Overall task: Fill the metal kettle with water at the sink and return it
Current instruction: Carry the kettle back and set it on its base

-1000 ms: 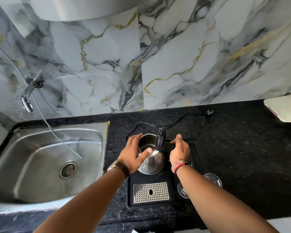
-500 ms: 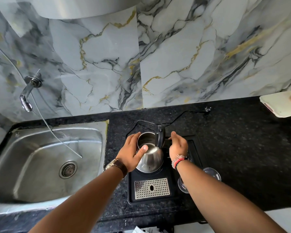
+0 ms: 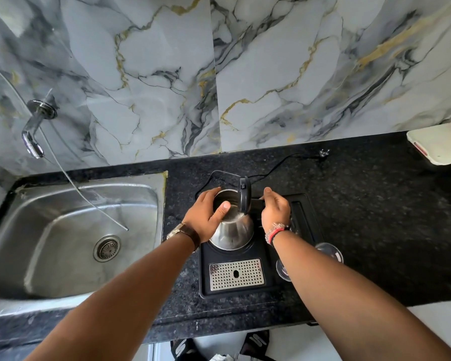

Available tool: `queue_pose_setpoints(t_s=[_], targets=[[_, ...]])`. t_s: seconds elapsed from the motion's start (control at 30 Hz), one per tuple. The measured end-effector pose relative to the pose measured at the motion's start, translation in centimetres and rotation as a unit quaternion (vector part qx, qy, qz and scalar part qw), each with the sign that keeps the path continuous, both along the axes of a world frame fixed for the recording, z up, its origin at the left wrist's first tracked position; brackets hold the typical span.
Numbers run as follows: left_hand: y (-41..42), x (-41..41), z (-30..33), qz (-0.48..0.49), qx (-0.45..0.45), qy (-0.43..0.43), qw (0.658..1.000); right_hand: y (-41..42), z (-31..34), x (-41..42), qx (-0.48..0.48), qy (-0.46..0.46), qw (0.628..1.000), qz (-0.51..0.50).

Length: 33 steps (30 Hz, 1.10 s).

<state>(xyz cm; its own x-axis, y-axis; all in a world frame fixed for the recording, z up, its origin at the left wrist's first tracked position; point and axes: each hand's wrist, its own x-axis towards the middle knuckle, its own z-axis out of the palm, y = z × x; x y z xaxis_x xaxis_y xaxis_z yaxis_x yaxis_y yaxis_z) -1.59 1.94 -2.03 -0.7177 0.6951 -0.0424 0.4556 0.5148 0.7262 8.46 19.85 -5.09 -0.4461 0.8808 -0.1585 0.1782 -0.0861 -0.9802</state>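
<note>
The metal kettle (image 3: pixel 232 231) stands on a black tray (image 3: pixel 248 290) on the dark counter, its black lid (image 3: pixel 244 195) flipped upright. My left hand (image 3: pixel 206 217) wraps the kettle's left side, thumb over the open rim. My right hand (image 3: pixel 275 211) is closed around the black handle on the right. The steel sink (image 3: pixel 50 243) lies to the left, and the wall tap (image 3: pixel 34 131) hangs above its far left corner.
A thin hose (image 3: pixel 89 196) runs from the wall down into the sink. The kettle's black cord (image 3: pixel 284 162) trails to a plug near the wall. A clear glass (image 3: pixel 328 252) lies right of the tray. A white board (image 3: pixel 438 147) sits at far right.
Both hands have kept their hold on the kettle. The kettle stays on the tray; the view has shifted only slightly.
</note>
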Motion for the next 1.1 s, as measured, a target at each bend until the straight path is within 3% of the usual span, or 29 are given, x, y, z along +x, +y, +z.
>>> queue_pose_setpoints(t_s=[0.1,0.2,0.37,0.47,0.57,0.67,0.83,1.1], targets=[[-0.1,0.2,-0.2,-0.013,-0.046,0.037,0.998,0.0,-0.1,0.1,-0.001,0.010,1.000,0.014],[-0.2,0.1,-0.4,-0.059,-0.139,0.151,0.977,0.0,0.0,0.3,0.028,-0.015,0.999,0.040],[-0.4,-0.4,-0.2,-0.103,-0.214,0.216,0.947,-0.2,1.1,1.6,0.233,-0.037,0.966,0.103],[-0.8,-0.5,0.5,-0.117,-0.180,0.201,0.956,-1.5,1.9,1.9,0.374,-0.024,0.912,0.167],[-0.9,0.0,1.6,-0.069,-0.031,0.135,0.988,-2.5,2.5,2.1,0.427,-0.075,0.871,0.230],[-1.1,0.6,2.3,-0.042,0.065,0.141,0.987,-2.9,3.3,2.0,0.487,-0.156,0.811,0.284],[-0.9,1.2,1.3,-0.093,-0.102,0.200,0.970,-3.8,4.3,1.8,0.511,-0.246,0.758,0.322],[-0.7,1.8,-0.3,-0.055,-0.085,0.175,0.979,-2.9,4.4,2.5,0.532,-0.252,0.725,0.358]])
